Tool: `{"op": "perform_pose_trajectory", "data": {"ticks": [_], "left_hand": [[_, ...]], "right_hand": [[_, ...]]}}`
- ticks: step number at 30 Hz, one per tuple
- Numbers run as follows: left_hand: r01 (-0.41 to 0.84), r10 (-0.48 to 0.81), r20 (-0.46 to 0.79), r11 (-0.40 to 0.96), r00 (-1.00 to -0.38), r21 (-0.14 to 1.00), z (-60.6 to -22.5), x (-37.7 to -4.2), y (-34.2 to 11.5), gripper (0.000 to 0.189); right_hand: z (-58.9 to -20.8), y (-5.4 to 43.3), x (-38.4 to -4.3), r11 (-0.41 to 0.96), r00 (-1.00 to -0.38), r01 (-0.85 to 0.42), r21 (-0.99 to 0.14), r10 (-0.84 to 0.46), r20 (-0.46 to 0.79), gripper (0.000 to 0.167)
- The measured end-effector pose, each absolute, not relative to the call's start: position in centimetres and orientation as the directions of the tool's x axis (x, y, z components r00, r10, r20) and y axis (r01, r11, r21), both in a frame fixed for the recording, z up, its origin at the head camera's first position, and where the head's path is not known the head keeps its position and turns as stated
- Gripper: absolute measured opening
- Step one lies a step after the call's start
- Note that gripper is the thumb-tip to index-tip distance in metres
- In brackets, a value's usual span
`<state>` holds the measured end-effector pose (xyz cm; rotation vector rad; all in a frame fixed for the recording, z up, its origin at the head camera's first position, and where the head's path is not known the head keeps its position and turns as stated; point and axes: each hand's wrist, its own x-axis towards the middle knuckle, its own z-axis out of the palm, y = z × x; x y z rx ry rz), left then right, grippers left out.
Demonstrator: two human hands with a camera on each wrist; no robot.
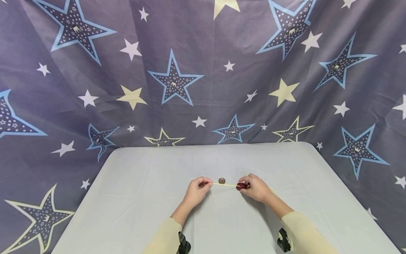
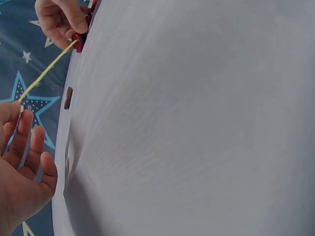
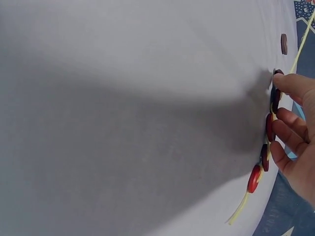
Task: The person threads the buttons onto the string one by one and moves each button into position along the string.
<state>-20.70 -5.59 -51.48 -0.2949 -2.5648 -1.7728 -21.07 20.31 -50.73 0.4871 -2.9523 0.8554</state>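
Note:
My left hand [image 1: 195, 192] pinches the end of a yellow string [image 1: 227, 185] between thumb and fingertips, with the other fingers loosely bent. From there the string runs taut to my right hand [image 1: 257, 188], which holds a dark red button [image 1: 239, 186] by its fingertips. In the right wrist view several flat round buttons are strung in a row under this hand, among them a red button [image 3: 254, 179] at the near end. The string's loose tail [image 3: 238, 210] lies past it. A single brown button [image 1: 221, 181] rests on the table just behind the taut string.
A white cloth covers the table [image 1: 142, 197]. Behind it and at both sides hangs a dark curtain [image 1: 196, 35] printed with stars. A black device [image 1: 184, 243] is strapped at the left wrist, and another black device [image 1: 283, 240] at the right.

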Motion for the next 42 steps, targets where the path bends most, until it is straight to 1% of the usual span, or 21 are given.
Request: {"op": "perform_pose_trajectory", "data": {"ticks": [5, 14, 22, 31, 38, 42], "left_hand": [[0.165, 0.152, 0.12, 0.338, -0.981, 0.927, -51.2, -20.7, -5.6, 0.013], [0.153, 0.166, 0.102, 0.333, -0.981, 0.93, -51.4, -20.5, -5.5, 0.015], [0.152, 0.168, 0.101, 0.33, -0.981, 0.932, -51.4, -20.6, -5.5, 0.016], [0.155, 0.166, 0.104, 0.335, -0.981, 0.929, -51.2, -20.6, -5.6, 0.014], [0.168, 0.17, 0.115, 0.342, -0.979, 0.925, -51.5, -20.8, -5.5, 0.013], [0.167, 0.174, 0.113, 0.334, -0.978, 0.928, -51.4, -20.8, -5.4, 0.014]], "right_hand": [[-50.6, 20.3, -21.0, 0.796, -0.949, -0.312, -0.518, -0.293, 0.121, 0.027], [-50.7, 20.2, -21.0, 0.794, -0.945, -0.325, -0.513, -0.298, 0.137, 0.014], [-50.8, 20.0, -20.9, 0.803, -0.945, -0.325, -0.5, -0.29, 0.149, 0.014], [-50.1, 19.4, -20.9, 0.791, -0.946, -0.32, -0.52, -0.294, 0.135, 0.014], [-49.4, 18.6, -21.1, 0.76, -0.925, -0.379, -0.528, -0.322, 0.2, 0.016], [-49.1, 18.2, -21.1, 0.734, -0.917, -0.398, -0.55, -0.335, 0.218, 0.016]]}}
